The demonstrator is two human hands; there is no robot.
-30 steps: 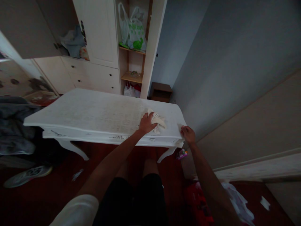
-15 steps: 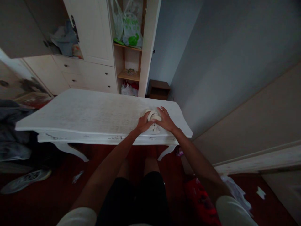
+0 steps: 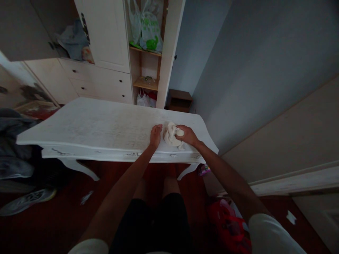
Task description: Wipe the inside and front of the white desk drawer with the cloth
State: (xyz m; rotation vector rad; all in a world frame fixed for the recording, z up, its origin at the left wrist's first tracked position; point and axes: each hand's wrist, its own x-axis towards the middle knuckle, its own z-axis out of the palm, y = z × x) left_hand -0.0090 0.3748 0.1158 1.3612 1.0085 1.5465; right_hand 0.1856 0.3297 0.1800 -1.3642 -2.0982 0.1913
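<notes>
Cloth off-white, crumpled, bunched up

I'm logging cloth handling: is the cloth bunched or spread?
Bunched: the cloth forms a rumpled mound on the table, held by the right hand.

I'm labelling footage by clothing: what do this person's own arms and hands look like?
The left sleeve and right sleeve are whitish, short and plain where visible, leaving the forearms bare. The left hand and right hand are gloveless; finer details are too dim to tell.
</notes>
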